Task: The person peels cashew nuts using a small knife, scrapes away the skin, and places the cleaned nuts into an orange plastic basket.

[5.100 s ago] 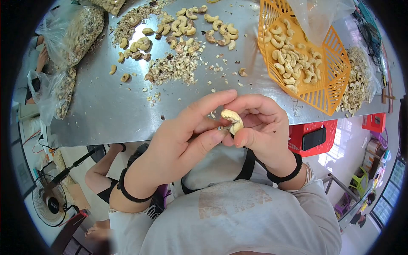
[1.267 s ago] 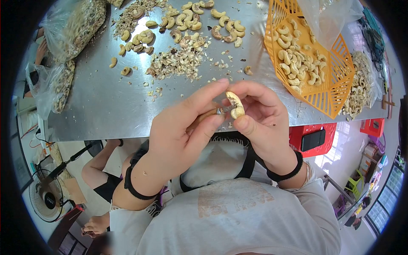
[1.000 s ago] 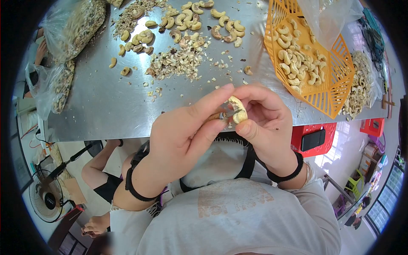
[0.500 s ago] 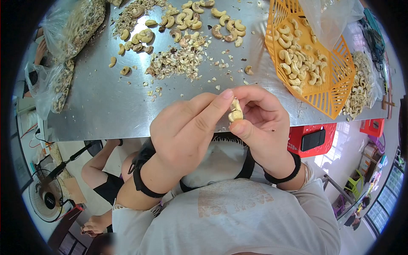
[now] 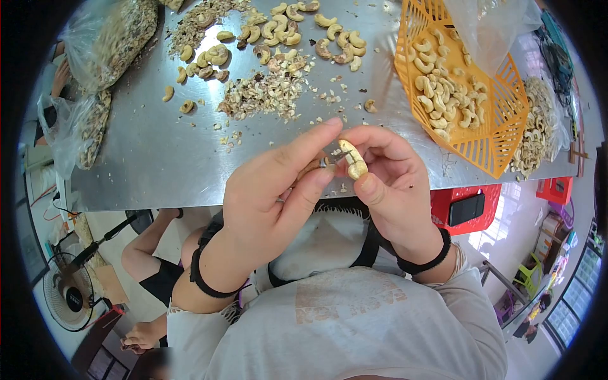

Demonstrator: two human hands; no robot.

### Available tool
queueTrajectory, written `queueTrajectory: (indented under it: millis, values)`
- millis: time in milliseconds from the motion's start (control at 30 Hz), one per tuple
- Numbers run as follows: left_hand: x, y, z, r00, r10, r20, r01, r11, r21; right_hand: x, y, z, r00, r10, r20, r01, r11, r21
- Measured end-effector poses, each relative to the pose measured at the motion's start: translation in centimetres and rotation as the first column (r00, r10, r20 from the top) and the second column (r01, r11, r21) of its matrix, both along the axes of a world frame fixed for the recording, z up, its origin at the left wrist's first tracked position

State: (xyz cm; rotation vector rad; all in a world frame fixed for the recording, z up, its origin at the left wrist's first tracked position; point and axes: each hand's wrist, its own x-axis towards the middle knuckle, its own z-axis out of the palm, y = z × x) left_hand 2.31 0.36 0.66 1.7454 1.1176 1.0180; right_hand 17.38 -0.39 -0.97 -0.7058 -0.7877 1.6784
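My right hand (image 5: 396, 190) pinches a pale cashew (image 5: 356, 166) between thumb and fingertips, just over the table's near edge. My left hand (image 5: 266, 190) is closed on a small knife (image 5: 324, 163), whose handle is mostly hidden in the fingers. Its thin dark blade reaches the cashew's inner curve and seems to touch it. Beyond the hands lies a heap of peeled skin flakes (image 5: 266, 92). Several cashews (image 5: 278, 28), some with brown patches of skin, lie behind that heap.
An orange plastic basket (image 5: 500, 136) holding pale cashews stands on the metal table (image 5: 152, 152) at the right. Bags of nuts (image 5: 123, 47) sit at the far left, another (image 5: 538, 126) at the right. Below the edge, a phone (image 5: 467, 209) rests on a red stool (image 5: 443, 218).
My left hand has rolled and drawn slightly back from the cashew, so the knife now shows. The cashew has turned in my right fingers, and its curved side is more visible.
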Motion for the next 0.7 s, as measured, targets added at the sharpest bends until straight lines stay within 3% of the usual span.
queueTrajectory:
  millis: [100, 167, 300, 367, 400, 467, 533, 700]
  values:
    - [0.1, 0.2, -0.1, 1.000, 0.003, -0.013, -0.001, 0.995, 0.099, -0.1, -0.1, -0.1, 0.999, 0.015, -0.049, -0.017, 0.999, -0.041]
    - [0.1, 0.3, 0.1, 0.978, 0.051, -0.202, 0.009, 0.959, 0.285, -0.1, -0.2, -0.1, 0.996, 0.019, -0.084, -0.024, 0.998, -0.064]
    - [-0.1, 0.5, -0.5, 0.958, 0.139, -0.250, -0.010, 0.891, 0.454, 0.0, -0.4, -0.4, 0.995, 0.059, -0.083, -0.064, 0.996, -0.058]
    - [0.0, 0.4, 0.0, 0.985, 0.071, -0.157, -0.023, 0.957, 0.288, 0.1, -0.4, -0.4, 0.993, 0.074, -0.090, -0.078, 0.996, -0.044]
    - [-0.1, 0.1, 0.2, 0.985, 0.072, -0.158, -0.024, 0.957, 0.289, 0.2, -0.3, -0.3, 0.988, 0.107, -0.110, -0.115, 0.991, -0.064]
    - [-0.2, -0.4, 0.6, 0.994, 0.109, 0.029, -0.104, 0.985, -0.137, 0.5, -0.1, -0.3, 0.982, 0.136, -0.127, -0.148, 0.986, -0.083]
    - [-0.3, -0.4, 0.7, 0.993, 0.102, 0.062, -0.089, 0.977, -0.193, 0.6, 0.1, -0.6, 0.954, 0.193, -0.228, -0.219, 0.971, -0.094]
    - [-0.3, -0.5, 1.0, 0.995, 0.075, 0.065, -0.054, 0.960, -0.275, 0.7, 0.1, -0.6, 0.944, 0.180, -0.277, -0.222, 0.967, -0.127]
